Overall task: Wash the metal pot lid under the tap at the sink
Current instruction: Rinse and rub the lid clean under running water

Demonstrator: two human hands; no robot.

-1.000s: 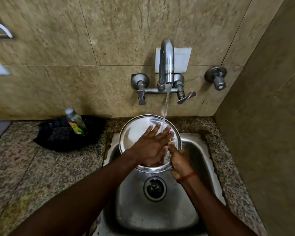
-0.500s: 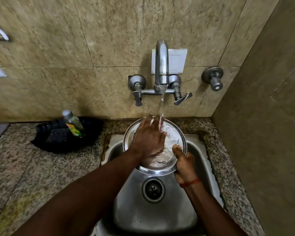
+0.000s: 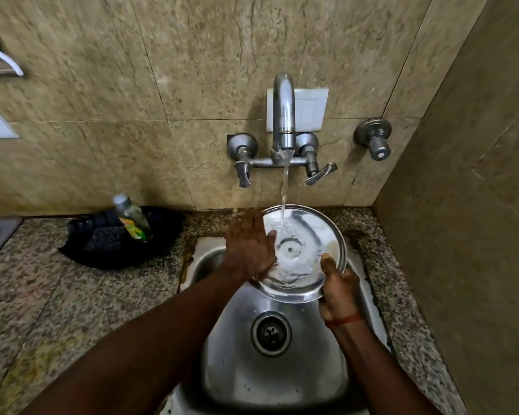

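Two hands are working the lid point(image 3: 310, 235): right hand point(image 3: 339, 290) pinching its rim, left hand point(image 3: 249, 244) spread flat, rubbing. Thin, stiff, wet steel, likely slippery; the rim is looking safest.

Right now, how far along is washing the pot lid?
Midway. Done: the tap is running onto the lid's inner face. In hand: the right hand grips the rim over the sink, the left hand rubs the left side. Left: finishing, shutting the tap.

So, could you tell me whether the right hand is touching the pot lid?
Touching. The head view shows the right hand gripping the pot lid at its lower right rim, thumb over the edge.
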